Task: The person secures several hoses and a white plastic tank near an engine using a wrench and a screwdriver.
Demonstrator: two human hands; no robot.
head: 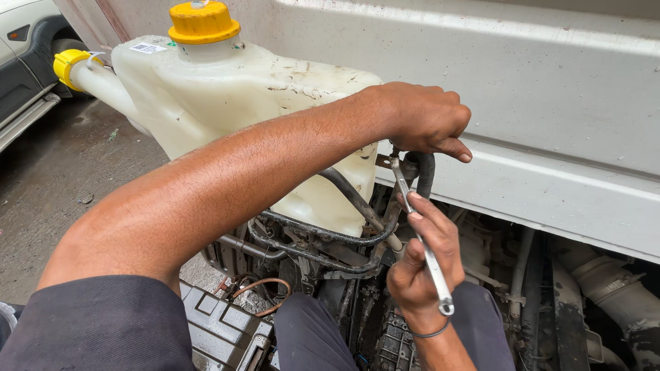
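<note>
Right hand [421, 264] closed around a silver wrench [421, 237], just right of the white plastic tank [227, 96], the wrench's upper end set on a fitting by the tank's lower right corner. Left hand [423, 117] fisted over a black hose [425, 172] right there, above the wrench head. Yellow cap [203, 22] atop the tank.

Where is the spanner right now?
In the head view, the spanner is right of centre, held in the right hand. Its top end sits at a fitting just below the left hand, beside the white tank.
</note>
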